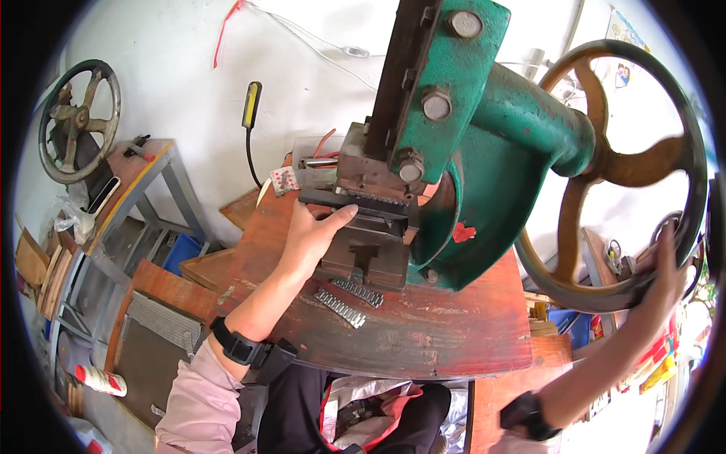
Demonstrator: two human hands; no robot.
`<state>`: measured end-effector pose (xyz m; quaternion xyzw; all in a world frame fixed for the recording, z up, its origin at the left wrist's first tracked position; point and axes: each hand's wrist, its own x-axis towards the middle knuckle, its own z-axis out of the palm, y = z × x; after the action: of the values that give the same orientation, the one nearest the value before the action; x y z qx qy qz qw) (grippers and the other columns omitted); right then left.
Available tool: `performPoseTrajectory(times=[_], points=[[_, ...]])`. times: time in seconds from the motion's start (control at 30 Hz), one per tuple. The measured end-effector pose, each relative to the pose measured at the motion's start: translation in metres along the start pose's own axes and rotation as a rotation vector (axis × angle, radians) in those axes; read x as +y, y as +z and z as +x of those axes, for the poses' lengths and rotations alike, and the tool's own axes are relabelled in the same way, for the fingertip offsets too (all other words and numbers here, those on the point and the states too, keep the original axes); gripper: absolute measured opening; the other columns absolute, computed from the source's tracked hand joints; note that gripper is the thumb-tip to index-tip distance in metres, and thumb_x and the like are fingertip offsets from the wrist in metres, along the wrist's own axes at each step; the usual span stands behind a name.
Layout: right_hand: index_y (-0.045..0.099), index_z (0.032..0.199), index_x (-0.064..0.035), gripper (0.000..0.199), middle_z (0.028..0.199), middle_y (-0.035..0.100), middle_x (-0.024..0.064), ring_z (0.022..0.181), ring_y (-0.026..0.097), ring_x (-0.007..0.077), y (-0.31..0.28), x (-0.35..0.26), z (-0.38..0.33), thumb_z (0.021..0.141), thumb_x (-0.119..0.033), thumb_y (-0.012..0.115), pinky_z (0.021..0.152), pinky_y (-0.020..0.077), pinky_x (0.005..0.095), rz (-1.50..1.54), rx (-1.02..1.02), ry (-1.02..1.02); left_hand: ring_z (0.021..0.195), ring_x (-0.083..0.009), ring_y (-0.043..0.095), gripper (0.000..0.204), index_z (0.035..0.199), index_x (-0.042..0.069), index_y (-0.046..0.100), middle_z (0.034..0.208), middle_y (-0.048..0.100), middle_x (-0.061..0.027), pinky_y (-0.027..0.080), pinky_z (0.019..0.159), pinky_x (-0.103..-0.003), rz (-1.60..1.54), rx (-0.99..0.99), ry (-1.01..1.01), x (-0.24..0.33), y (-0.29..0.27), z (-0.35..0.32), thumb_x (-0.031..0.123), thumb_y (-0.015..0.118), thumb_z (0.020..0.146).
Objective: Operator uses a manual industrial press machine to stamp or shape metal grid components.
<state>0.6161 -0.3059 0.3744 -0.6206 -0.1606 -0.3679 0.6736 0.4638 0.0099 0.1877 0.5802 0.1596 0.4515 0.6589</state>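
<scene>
A green hand press (484, 144) stands on a worn red wooden bench (423, 325). My left hand (314, 234) reaches into the press's dark die block (370, 242), thumb stretched under the toothed upper plate (363, 198); whether it holds anything there is hidden. My right hand (665, 265) grips the rim of the big rusty flywheel (612, 166) at its lower right. Two ribbed metal strips (349, 301) lie on the bench in front of the die.
A second handwheel machine (79, 121) sits on a metal-framed table (151, 178) at the left. A yellow-headed gooseneck lamp (251, 106) stands by the white wall. Boards, a mesh panel (155, 325) and a white bottle (100, 380) lie on the floor at lower left.
</scene>
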Motion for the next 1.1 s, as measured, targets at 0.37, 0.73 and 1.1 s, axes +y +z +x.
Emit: performPoseTrajectory(times=[0.37,0.73,1.1], points=[[0.051,0.082,-0.0054,0.02,0.055,0.046,-0.0005,0.046,0.044,0.008,-0.017,0.041,-0.008,0.082,-0.018,0.066,0.045,0.0357,0.0216,-0.024,-0.163,-0.075,0.104,-0.0212,0.054,0.059,0.122,-0.004,0.043,0.111,0.058,-0.0136,0.042,0.09,-0.035,0.129,-0.049,0.066,-0.015,-0.01,0.005,0.016,0.075,0.077],[0.051,0.094,-0.0006,0.046,0.063,0.05,0.0031,0.045,0.046,0.0099,0.05,-0.059,0.13,0.081,-0.042,0.064,0.041,0.039,0.0235,-0.65,-0.437,-0.506,0.089,-0.0359,0.05,0.039,0.093,-0.004,0.056,0.091,0.056,-0.02,0.04,0.077,-0.043,1.112,-0.046,0.465,0.037,-0.022,-0.035,0.03,0.068,0.081],[0.049,0.106,0.0099,0.041,0.076,0.062,0.0181,0.059,0.064,0.0214,0.049,-0.084,0.115,0.08,-0.016,0.069,0.046,0.0518,0.0313,-0.862,-0.445,-0.361,0.095,-0.0358,0.05,0.042,0.103,-0.001,0.057,0.095,0.056,-0.0152,0.04,0.085,-0.044,1.216,-0.208,0.581,0.028,-0.089,-0.127,0.021,0.074,0.071]])
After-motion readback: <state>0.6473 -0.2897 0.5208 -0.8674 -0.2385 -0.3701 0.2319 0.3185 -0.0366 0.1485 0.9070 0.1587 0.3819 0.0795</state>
